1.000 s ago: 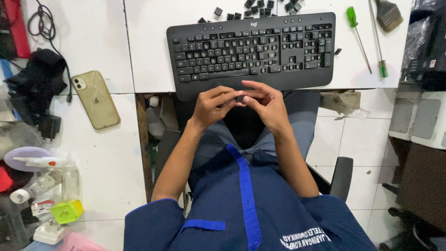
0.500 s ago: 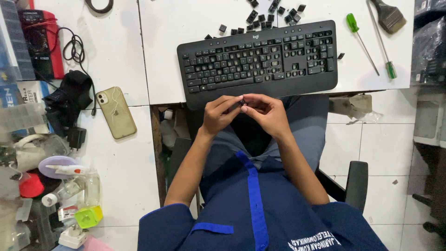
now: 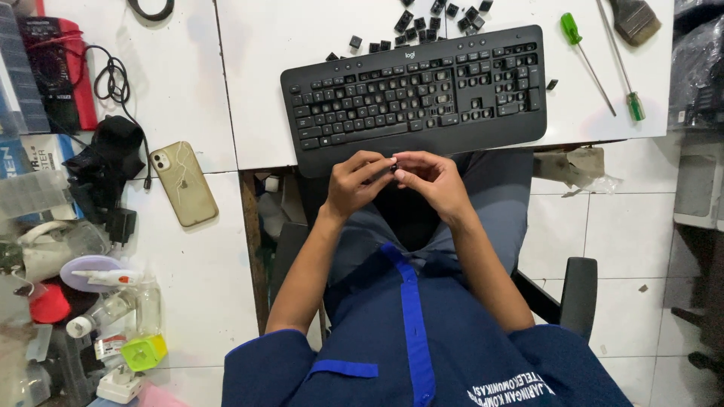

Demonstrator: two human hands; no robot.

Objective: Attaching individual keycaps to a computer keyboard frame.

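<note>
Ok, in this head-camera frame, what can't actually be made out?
- The small dark piece pinched between left hand and right hand: fingertips cover most of it, too small to identify.
- Brush: handle cut off by the top edge.
- Cable loop: cut off by the top edge.
- Clutter at left: overlapping, partly cut off by the left edge.

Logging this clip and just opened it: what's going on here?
A seated person holds a small dark keycap between the fingertips of both hands, left hand and right hand, just below the near edge of a black keyboard. Several keys are off the keyboard, and loose keycaps lie beyond it on the white table. Two green-handled screwdrivers lie to the right.
</note>
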